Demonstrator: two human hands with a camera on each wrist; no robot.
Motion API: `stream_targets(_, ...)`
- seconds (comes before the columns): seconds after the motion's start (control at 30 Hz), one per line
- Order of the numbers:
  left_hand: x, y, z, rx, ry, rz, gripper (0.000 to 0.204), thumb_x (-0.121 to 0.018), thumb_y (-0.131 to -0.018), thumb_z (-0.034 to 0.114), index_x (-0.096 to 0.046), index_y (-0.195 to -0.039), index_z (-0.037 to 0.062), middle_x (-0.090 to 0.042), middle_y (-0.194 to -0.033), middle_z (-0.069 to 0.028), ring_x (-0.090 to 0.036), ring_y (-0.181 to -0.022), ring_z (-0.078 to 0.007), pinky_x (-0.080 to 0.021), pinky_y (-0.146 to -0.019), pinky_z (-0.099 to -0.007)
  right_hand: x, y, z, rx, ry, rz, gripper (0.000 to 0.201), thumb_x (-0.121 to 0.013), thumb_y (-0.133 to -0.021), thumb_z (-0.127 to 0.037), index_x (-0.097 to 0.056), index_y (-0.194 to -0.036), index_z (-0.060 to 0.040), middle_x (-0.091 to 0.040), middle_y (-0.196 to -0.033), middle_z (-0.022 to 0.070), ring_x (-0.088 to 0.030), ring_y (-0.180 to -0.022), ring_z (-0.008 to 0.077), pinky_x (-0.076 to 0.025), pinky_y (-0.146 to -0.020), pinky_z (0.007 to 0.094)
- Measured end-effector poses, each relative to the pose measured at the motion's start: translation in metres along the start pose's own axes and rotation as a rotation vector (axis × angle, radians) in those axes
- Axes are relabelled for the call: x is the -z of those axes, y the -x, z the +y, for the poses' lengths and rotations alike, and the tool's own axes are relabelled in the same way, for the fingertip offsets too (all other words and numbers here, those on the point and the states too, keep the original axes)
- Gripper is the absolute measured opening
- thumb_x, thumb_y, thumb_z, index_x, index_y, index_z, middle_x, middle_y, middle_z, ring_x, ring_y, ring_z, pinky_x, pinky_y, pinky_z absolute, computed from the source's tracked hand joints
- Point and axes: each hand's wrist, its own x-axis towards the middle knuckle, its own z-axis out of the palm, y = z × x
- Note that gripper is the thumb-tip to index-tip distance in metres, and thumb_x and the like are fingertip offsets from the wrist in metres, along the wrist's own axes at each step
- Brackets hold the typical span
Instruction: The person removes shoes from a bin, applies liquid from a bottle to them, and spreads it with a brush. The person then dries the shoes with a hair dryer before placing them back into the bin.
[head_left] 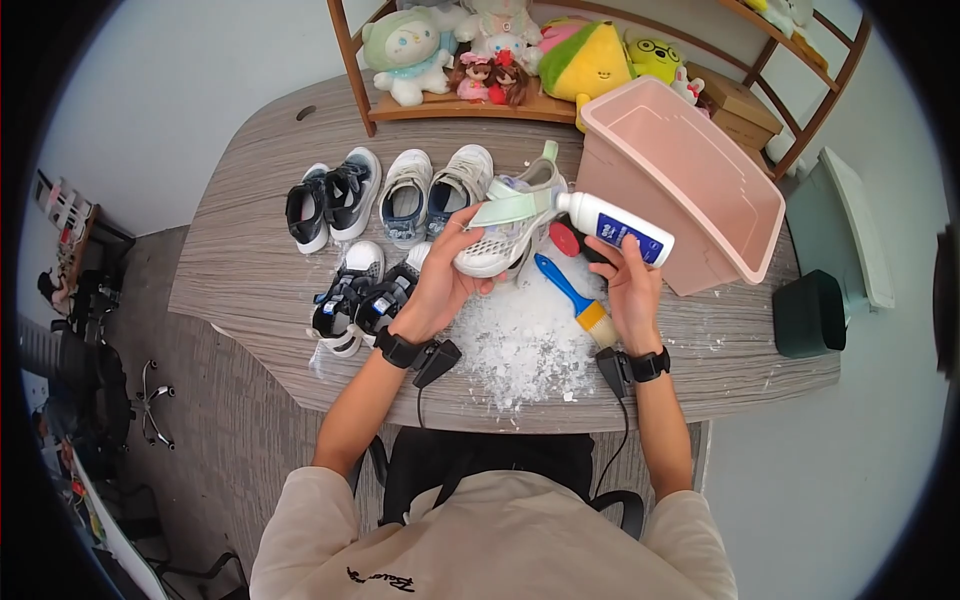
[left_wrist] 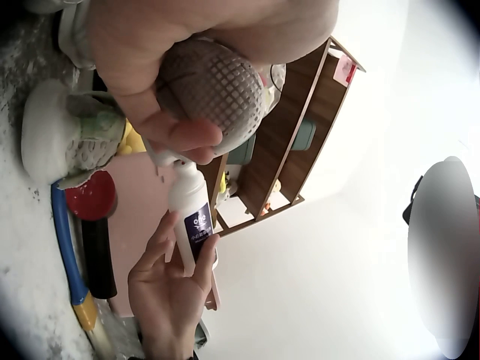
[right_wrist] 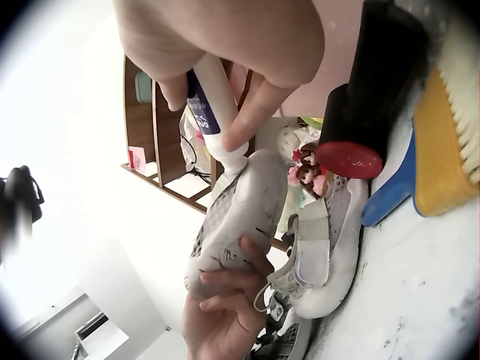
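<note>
My left hand (head_left: 445, 283) grips a white mesh shoe (head_left: 490, 245) with a pale green strap, raised over the table, fingers round its toe end. My right hand (head_left: 630, 290) holds a white bottle (head_left: 625, 232) with a blue label between thumb and fingers, its tip touching or very near the shoe's strap side. In the right wrist view the bottle (right_wrist: 213, 105) meets the upper of the shoe (right_wrist: 244, 217). The matching shoe (right_wrist: 322, 255) stands on the table behind. A blue-handled brush (head_left: 570, 290) and a black item with a red end (head_left: 564, 240) lie nearby.
White flakes (head_left: 520, 345) cover part of the table (head_left: 240, 270). Several other shoes (head_left: 405, 195) stand at the left. A pink bin (head_left: 680, 180) is at the back right, with a dark green container (head_left: 808, 315) beyond it. Plush toys (head_left: 410, 55) fill a wooden shelf (head_left: 440, 108).
</note>
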Motion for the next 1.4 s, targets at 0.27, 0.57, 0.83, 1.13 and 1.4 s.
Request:
stream_targets(0.27,-0.007,0.002,0.005,-0.083,-0.040,-0.031,0.058,-0.054,-0.102,0.019,-0.028,-0.153,0.0150,-0.061,-0.129,-0.0145,-0.072,-0.091,-0.0257,-0.056,-0.064,-0.0316,-0.008,0.009,0.000,-0.155,0.082,-0.177,0.049,-0.065,-0.096,-0.017,-0.049,-0.137,0.0061,-0.066,-0.122,0.0235,-0.072,-0.104,0.0307,-0.062,-0.072,0.0329)
stream_targets(0.57,-0.014,0.001,0.001,-0.089,0.034,0.046,0.061,-0.052,-0.101,0.020,-0.026,-0.156,0.0132,-0.059,-0.133,-0.0120,-0.067,-0.107,-0.0231,-0.059,-0.075,-0.0355,-0.005,0.016,0.002,-0.293,0.145,-0.410,0.060,-0.072,-0.092,-0.032,-0.050,-0.134,0.0052,-0.067,-0.112,0.0199,-0.072,-0.084,0.0263,-0.057,-0.066,0.0326)
stream_targets(0.83,-0.001,0.003,0.001,-0.062,-0.023,-0.045,0.062,-0.049,-0.097,0.026,-0.032,-0.154,0.0089,-0.058,-0.136,-0.0096,-0.064,-0.107,-0.0171,-0.054,-0.072,-0.0331,0.002,0.011,0.006,-0.216,0.103,-0.338,0.050,-0.069,-0.095,-0.023,-0.053,-0.132,0.0053,-0.069,-0.106,0.0196,-0.072,-0.079,0.0226,-0.057,-0.061,0.0287)
stream_targets(1.13,-0.002,0.003,0.003,-0.071,-0.043,-0.038,0.067,-0.049,-0.096,0.027,-0.026,-0.156,0.0079,-0.060,-0.133,-0.0149,-0.070,-0.096,-0.0254,-0.054,-0.070,-0.0331,0.005,0.008,0.012,-0.133,-0.050,-0.262,0.048,-0.061,-0.101,-0.021,-0.045,-0.139,0.0028,-0.069,-0.109,0.0205,-0.071,-0.080,0.0233,-0.058,-0.068,0.0317)
stream_targets(1.4,0.000,0.002,0.002,-0.049,-0.058,-0.032,0.067,-0.048,-0.095,0.027,-0.027,-0.156,0.0074,-0.062,-0.130,-0.0152,-0.070,-0.091,-0.0244,-0.054,-0.068,-0.0328,-0.002,0.004,0.001,-0.093,-0.067,-0.135,0.051,-0.058,-0.102,-0.015,-0.039,-0.145,0.0032,-0.064,-0.122,0.0234,-0.071,-0.102,0.0331,-0.062,-0.085,0.0363)
